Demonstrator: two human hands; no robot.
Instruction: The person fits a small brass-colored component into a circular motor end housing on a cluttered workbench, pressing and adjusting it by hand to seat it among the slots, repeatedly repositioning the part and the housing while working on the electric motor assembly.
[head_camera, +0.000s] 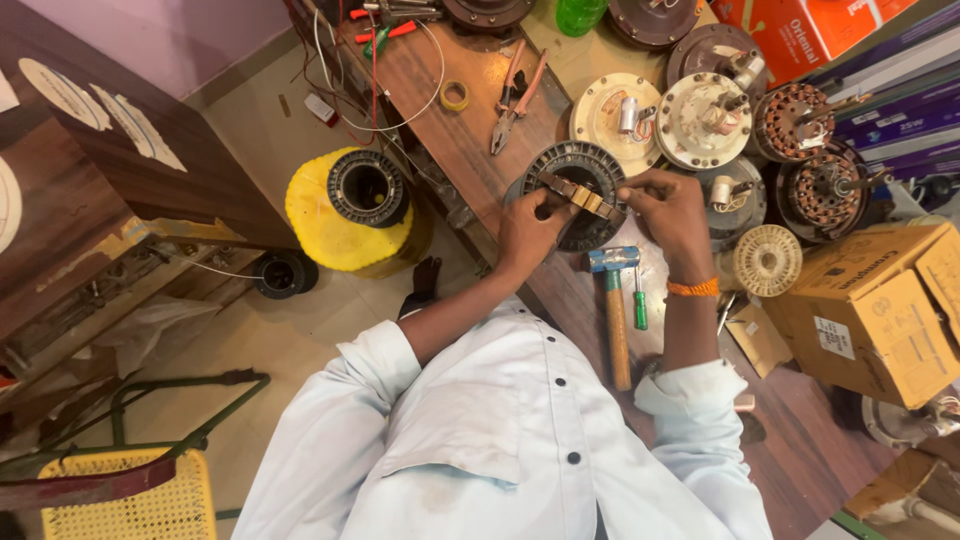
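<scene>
Left hand (530, 228) and right hand (668, 205): pinching opposite ends of brass strip (577, 193), laid diagonally across dark stator ring (578, 192); hammer (614, 305) just below.

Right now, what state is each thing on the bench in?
Left hand: fingers pinching the brass strip.
Right hand: fingers gripping the strip's other end.
Brass strip: lying across the dark stator ring.
Stator ring: flat on the bench.
Hammer: lying flat, untouched.
Pliers: lying down, handles apart.
</scene>
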